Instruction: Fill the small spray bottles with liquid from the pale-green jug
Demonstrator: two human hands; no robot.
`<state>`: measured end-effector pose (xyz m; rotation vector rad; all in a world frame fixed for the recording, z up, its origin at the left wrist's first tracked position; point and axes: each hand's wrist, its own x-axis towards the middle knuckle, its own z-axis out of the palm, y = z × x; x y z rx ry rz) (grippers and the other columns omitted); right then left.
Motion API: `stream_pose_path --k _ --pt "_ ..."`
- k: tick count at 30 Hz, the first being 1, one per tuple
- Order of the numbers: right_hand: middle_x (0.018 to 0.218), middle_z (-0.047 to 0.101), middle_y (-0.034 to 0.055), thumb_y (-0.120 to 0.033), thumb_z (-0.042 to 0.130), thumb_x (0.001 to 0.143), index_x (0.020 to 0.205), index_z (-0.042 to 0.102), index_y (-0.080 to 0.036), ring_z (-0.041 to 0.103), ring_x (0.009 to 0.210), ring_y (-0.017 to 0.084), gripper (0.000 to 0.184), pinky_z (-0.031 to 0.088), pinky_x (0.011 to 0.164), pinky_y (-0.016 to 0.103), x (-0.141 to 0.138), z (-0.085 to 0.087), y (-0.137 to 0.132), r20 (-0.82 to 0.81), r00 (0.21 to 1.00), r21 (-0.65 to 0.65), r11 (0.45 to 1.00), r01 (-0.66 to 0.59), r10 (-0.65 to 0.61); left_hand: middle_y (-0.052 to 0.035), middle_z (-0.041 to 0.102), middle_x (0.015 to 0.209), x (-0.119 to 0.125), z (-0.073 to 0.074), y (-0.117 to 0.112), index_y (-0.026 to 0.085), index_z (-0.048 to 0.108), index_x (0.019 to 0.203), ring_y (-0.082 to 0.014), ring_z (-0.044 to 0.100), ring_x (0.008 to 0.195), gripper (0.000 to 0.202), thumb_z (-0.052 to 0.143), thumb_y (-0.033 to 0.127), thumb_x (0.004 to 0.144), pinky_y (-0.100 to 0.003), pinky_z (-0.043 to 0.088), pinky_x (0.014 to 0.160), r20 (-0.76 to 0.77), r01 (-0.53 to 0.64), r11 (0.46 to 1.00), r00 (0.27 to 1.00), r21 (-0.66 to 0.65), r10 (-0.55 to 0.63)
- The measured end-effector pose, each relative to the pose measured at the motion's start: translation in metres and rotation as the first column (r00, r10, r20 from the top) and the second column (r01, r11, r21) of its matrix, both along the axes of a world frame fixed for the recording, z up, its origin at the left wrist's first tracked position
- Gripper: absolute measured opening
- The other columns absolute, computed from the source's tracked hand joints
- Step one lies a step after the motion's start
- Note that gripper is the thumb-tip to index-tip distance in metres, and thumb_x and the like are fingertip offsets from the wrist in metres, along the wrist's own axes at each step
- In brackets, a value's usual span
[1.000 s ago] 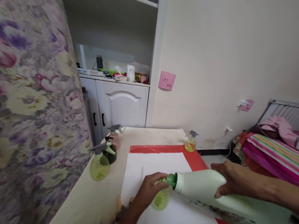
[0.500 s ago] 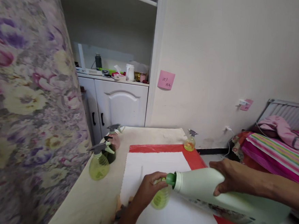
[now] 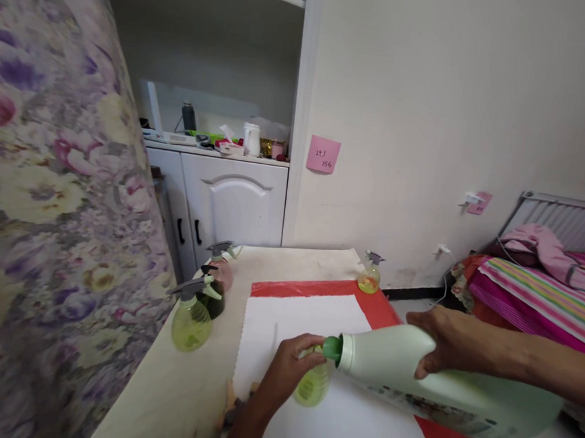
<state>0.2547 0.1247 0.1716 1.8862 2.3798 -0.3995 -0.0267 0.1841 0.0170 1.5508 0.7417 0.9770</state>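
Note:
My left hand (image 3: 295,364) is closed round the neck of a yellow-green spray bottle (image 3: 312,388) without its spray head, standing on the white sheet (image 3: 327,435). In my right hand (image 3: 442,336) is the handle of a large pale-green jug (image 3: 383,359), tipped nearly level. Its green spout (image 3: 332,348) is at the mouth of the small bottle; I cannot make out any liquid between them. Beside my left forearm lies a dark object with a tan part (image 3: 232,408), mostly hidden, its kind unclear.
Spray bottles in green (image 3: 191,324), dark (image 3: 213,297) and pink (image 3: 221,271) stand along the table's left side. Another yellow one (image 3: 369,278) is at the back right on a red sheet (image 3: 300,288). A floral curtain (image 3: 48,192) hangs left; a bed (image 3: 533,289) is at right.
The whole view has shifted slightly. Both hands, the jug and the bottle keep the same positions relative to each other.

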Motion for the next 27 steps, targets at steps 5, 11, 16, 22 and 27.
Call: stream_pose_path --k 5,11,16,22,27 --pt "0.079 0.069 0.0053 -0.048 0.079 0.059 0.084 0.06 -0.021 0.064 0.071 0.025 0.042 0.038 0.055 0.027 0.0053 -0.0047 0.0045 0.031 0.999 -0.012 1.0 0.011 -0.011 -0.0062 0.075 0.099 0.0001 -0.002 0.0011 0.019 0.075 0.095 -0.0244 0.064 0.096 0.022 0.066 0.02 0.075 -0.032 0.046 0.087 -0.014 0.004 1.0 1.0 0.011 -0.004" --pt "0.078 0.069 0.0048 -0.047 0.079 0.059 0.084 0.06 -0.021 0.064 0.07 0.025 0.041 0.038 0.055 0.027 0.0061 -0.0059 0.0072 0.023 1.0 -0.02 1.0 0.006 -0.005 -0.0053 0.074 0.099 -0.0003 -0.0027 0.0021 0.02 0.074 0.097 -0.0236 0.064 0.097 0.022 0.065 0.021 0.077 -0.032 0.045 0.088 -0.011 0.011 1.0 1.0 0.025 -0.011" --pt "0.079 0.069 0.0052 -0.048 0.079 0.059 0.084 0.06 -0.021 0.064 0.07 0.024 0.041 0.039 0.056 0.027 0.0039 -0.0029 0.0075 0.021 1.0 -0.023 1.0 0.006 -0.005 -0.0056 0.074 0.099 -0.0002 -0.0041 0.0023 0.019 0.074 0.096 -0.0237 0.064 0.096 0.021 0.066 0.02 0.077 -0.031 0.046 0.087 -0.017 0.001 1.0 1.0 0.014 -0.001" --pt "0.077 0.069 0.0046 -0.044 0.079 0.06 0.086 0.06 -0.021 0.064 0.07 0.024 0.039 0.039 0.056 0.027 0.0053 -0.0046 0.0059 0.024 1.0 -0.019 1.0 0.002 -0.002 -0.0054 0.074 0.101 -0.0003 -0.006 0.0027 0.02 0.074 0.096 -0.0242 0.064 0.098 0.022 0.066 0.019 0.076 -0.032 0.046 0.088 -0.015 0.005 1.0 1.0 0.005 -0.005" --pt "0.078 0.07 0.0056 -0.042 0.079 0.06 0.084 0.061 -0.021 0.064 0.071 0.025 0.037 0.039 0.057 0.028 0.0 -0.0002 0.004 0.036 0.999 -0.024 0.999 0.022 -0.021 -0.0056 0.074 0.1 -0.0017 -0.0059 0.0027 0.02 0.074 0.097 -0.0243 0.064 0.098 0.022 0.065 0.02 0.077 -0.032 0.045 0.089 -0.024 0.009 1.0 1.0 0.024 -0.009"
